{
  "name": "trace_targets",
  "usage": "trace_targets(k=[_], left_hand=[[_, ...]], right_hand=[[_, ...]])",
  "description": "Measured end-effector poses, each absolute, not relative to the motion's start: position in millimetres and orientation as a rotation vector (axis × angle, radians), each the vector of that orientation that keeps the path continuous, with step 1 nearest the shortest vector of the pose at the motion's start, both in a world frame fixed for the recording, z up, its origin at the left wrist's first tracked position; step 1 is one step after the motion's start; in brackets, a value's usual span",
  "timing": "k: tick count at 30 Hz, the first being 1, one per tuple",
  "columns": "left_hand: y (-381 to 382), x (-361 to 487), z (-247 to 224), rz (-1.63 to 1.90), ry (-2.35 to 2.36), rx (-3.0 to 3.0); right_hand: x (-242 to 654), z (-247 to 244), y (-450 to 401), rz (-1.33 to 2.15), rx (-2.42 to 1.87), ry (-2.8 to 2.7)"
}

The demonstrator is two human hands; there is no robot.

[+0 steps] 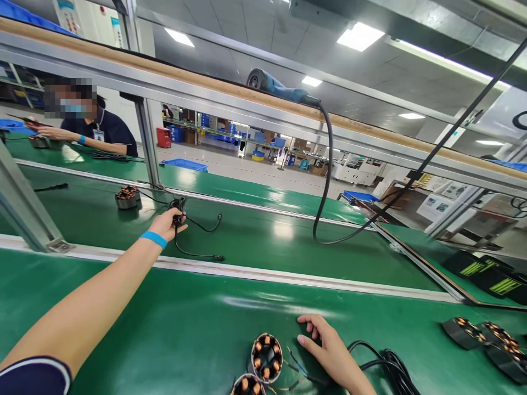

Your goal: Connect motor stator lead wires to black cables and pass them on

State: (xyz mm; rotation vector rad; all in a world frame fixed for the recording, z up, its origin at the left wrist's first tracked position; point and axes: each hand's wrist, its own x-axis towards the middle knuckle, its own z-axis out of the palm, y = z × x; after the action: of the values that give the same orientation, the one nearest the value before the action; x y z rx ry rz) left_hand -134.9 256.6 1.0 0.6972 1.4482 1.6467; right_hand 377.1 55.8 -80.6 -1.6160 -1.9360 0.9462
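My left hand (169, 222), with a blue band at the wrist, reaches over the far green belt and is closed on a bundle of black cables (177, 206). Two thin leads with small connectors trail from it to the right. Near the front, my right hand (323, 345) hovers over the green work surface with fingers apart and nothing in them. Just left of it stands a round stator with copper coils (267, 358), and a second stator (247, 385) is cut off by the bottom edge. Thin wires lie between the stator and my right hand.
Another stator (127, 197) stands on the far belt (263, 236). Coiled black cable (391, 367) lies right of my right hand, with several stators (500, 343) beyond. A blue power tool (280, 88) rests on the overhead shelf, its cord hanging down. A masked person (102, 129) works at far left.
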Motion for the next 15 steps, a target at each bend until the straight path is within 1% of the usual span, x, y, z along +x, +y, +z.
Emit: trace_targets(k=[2,10,15], left_hand=[[253.1,-132.9,26.3,1.724,1.424,0.660],[242.1,-142.4,153.1,2.073,1.262,0.726],[229.0,-137.5,196.1,2.165,1.216,0.824]], right_hand=[[378.0,-81.6,55.4,0.936,-1.602,-1.937],[379.4,-82.5,56.9,0.908,-1.568,-1.925],[379.6,-84.1,58.6,0.899,-1.558,-1.915]])
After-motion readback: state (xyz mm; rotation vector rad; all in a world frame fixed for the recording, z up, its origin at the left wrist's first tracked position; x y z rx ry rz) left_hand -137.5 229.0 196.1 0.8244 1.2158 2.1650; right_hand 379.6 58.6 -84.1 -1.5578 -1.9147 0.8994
